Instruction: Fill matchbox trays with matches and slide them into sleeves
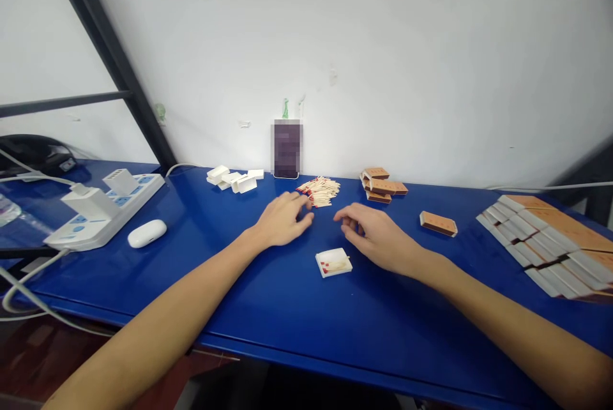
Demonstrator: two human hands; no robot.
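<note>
A heap of loose red-tipped matches (324, 191) lies toward the back of the blue table. My left hand (283, 220) reaches the heap's left edge, thumb and fingers apart, with no object visible in its grasp. To the right, my right hand (373, 234) hovers just in front of the heap. Its fingers are loosely bent with a gap to the thumb, and nothing shows between them. Below and between both hands sits a white matchbox tray (341, 253) holding a few matches. Neither hand touches that tray.
White empty trays (245, 182) and a phone (287, 149) stand by the wall. Orange matchboxes (383, 186), a single matchbox (438, 223) and a large matchbox stack (550, 247) occupy the right. A white earbud case (147, 233) and power strip (103, 215) are left.
</note>
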